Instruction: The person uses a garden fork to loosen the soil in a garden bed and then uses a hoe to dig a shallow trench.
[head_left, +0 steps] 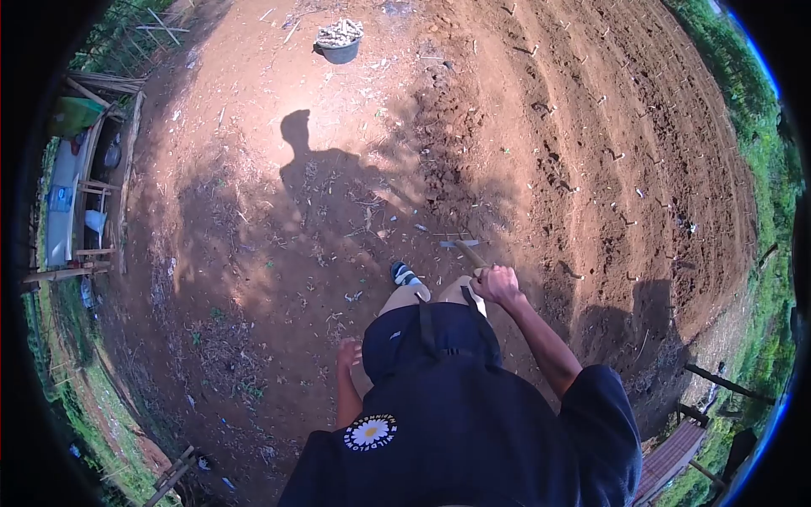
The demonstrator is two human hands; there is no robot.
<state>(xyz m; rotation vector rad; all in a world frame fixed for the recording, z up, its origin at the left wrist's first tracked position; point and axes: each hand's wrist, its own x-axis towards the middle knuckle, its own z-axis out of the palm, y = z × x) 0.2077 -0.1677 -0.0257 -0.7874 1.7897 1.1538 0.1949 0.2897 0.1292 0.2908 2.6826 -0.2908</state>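
Note:
My right hand (498, 286) is closed around the wooden handle of a hoe (467, 252). The hoe's narrow metal head points away from me, just over the bare soil in front of my feet. At my left side, my left hand (349, 351) hangs beside my thigh with nothing seen in it. Its fingers look loosely apart, though they are small in view. One foot in a dark sandal or shoe with light stripes (405, 275) shows ahead of my shorts.
A dark bucket (341, 53) heaped with pale stick-like pieces stands ahead on the dirt. To the right run tilled rows (608, 152) with several short cuttings upright in them. A wooden structure (106, 182) lines the left edge. Green plants border both sides.

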